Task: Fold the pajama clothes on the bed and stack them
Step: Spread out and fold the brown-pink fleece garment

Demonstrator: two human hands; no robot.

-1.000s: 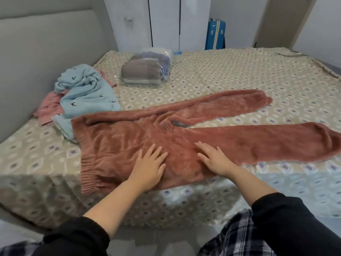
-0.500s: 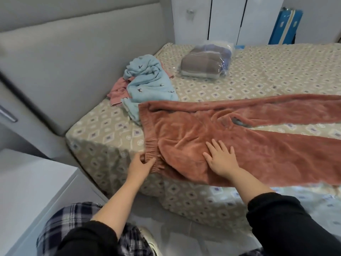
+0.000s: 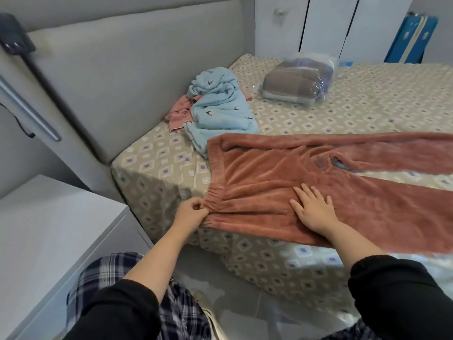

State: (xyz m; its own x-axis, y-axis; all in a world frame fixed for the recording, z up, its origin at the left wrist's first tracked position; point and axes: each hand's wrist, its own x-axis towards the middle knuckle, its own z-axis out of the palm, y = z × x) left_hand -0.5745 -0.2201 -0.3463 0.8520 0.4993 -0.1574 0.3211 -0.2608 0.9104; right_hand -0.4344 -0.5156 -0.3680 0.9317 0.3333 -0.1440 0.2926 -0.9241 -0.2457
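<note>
rust pajama pants (image 3: 269,177) lie flat across the bed (image 3: 157,163), waistband leftward, legs running right. left hand (image 3: 191,214) pinches the waistband; right hand (image 3: 312,208) presses flat, fingers spread.

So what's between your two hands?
The brown-pink fleece pajama pants: the left hand pinches their waistband, the right hand presses flat, with wrinkled fabric between. The head view shows it.

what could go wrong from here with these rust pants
The left hand pinches the waistband where the rust pants overhang the bed; a tug may slide them off. The far waistband corner touches the blue pajama piece, so folding might drag it. The legs lie splayed and may fold unevenly.
</note>
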